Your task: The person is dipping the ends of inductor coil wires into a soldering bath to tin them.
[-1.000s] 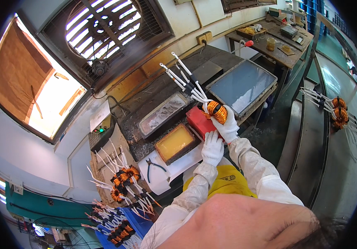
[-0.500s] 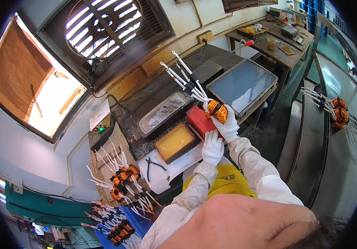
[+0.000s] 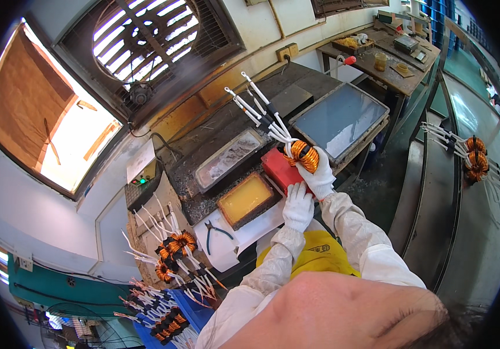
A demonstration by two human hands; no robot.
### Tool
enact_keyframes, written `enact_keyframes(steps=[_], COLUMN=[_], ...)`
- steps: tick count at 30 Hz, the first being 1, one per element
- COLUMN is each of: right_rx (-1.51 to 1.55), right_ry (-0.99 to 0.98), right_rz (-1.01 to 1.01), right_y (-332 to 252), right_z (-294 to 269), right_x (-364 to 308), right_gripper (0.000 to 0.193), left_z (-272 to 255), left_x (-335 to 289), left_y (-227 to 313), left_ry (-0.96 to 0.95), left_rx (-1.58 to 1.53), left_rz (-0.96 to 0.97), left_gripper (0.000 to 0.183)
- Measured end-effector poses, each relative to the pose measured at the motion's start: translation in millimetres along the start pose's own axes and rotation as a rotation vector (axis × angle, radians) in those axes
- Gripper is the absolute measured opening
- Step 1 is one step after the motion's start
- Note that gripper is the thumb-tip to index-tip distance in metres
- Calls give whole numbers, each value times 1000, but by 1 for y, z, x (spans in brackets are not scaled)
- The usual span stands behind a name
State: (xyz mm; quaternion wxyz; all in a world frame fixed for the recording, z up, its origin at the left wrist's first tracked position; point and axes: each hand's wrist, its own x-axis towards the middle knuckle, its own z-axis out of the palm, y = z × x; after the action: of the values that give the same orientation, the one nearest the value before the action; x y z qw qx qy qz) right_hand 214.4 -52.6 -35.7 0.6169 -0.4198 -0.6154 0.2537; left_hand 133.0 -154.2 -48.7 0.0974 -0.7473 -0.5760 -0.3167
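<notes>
My right hand (image 3: 321, 175), in a white knit glove, is closed on a copper-wound toroidal coil (image 3: 301, 156). White-sleeved leads (image 3: 266, 116) with metal ring ends stretch from the coil up and to the left, over the bench. The coil is held at a red block-shaped box (image 3: 281, 168); whether it touches the box I cannot tell. My left hand (image 3: 298, 209), gloved too, lies with fingers stretched out against the near side of that box. Just left of the box stands a small tray of yellow liquid (image 3: 246, 199).
Behind lies a long tray of greyish, crusted material (image 3: 229, 160); a wide grey-blue tray (image 3: 343, 119) sits to the right. Cutters (image 3: 218, 232) rest on white paper. More coils lie at left (image 3: 177, 244) and on a metal surface at right (image 3: 475, 166). A blue bin (image 3: 189, 305) holds several coils.
My hands and the coil stay almost where they were. The fan blades in the wall have turned.
</notes>
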Motion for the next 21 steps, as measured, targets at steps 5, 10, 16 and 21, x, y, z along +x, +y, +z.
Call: enact_keyframes(steps=[5,10,16,21], right_rx=[11,-5,-7,-6], right_ry=[-8,9,16,21], right_rz=[12,-19,-32,-18], right_y=[2,1,3,1], right_z=[1,1,2,2], right_x=[0,-1,0,0], right_gripper=[65,65,65,66], left_z=[0,0,1,1], left_x=[0,-1,-1,-1], left_y=[0,-1,-1,-1], left_ry=[3,2,3,-8], left_rx=[-13,-2,-10,-11], left_rz=[4,7,7,-1], left_gripper=[17,18,17,17])
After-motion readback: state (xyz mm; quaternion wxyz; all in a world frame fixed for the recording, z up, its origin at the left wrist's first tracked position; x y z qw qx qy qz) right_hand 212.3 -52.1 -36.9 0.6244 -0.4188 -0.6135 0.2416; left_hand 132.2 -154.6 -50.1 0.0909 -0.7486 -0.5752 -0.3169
